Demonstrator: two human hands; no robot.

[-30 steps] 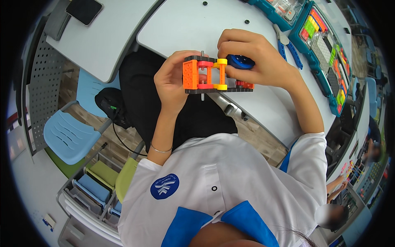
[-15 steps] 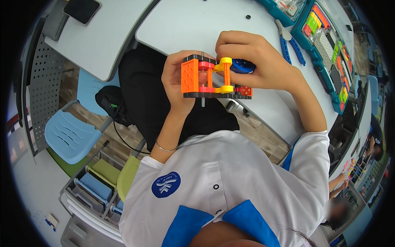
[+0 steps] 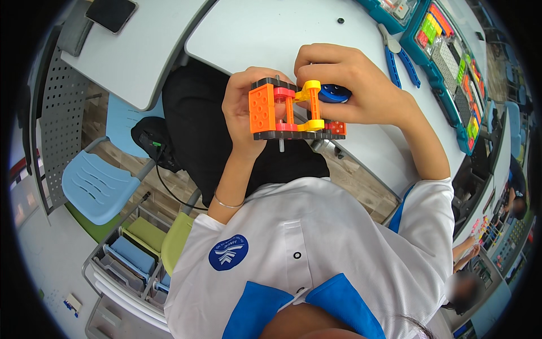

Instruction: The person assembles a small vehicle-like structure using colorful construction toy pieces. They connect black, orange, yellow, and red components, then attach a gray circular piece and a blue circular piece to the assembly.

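Observation:
A toy model of plastic building pieces [image 3: 262, 109] is held up over the table's near edge. It has orange blocks, black beams, red and yellow connectors, and a grey axle [image 3: 282, 146] sticking out toward me. My left hand [image 3: 241, 101] is closed round its left side, fingers partly hidden behind it. On the far right side my right hand [image 3: 361, 85] pinches a round blue wheel [image 3: 334, 94] against the model. Its thumb lies under the wheel, and some fingertips are hidden behind the yellow piece.
Blue-handled pliers [image 3: 398, 59] lie on the table [image 3: 254, 42], near a small black piece [image 3: 340, 21]. Teal cases [image 3: 437, 70] of coloured parts stand at the right. A phone [image 3: 112, 15] rests on the left table. Blue chair [image 3: 99, 186] and a co-worker's hands [image 3: 466, 251] show farther off.
The model has tilted slightly in my hands, showing more of the orange block's side. Both hands keep their hold on the model and wheel.

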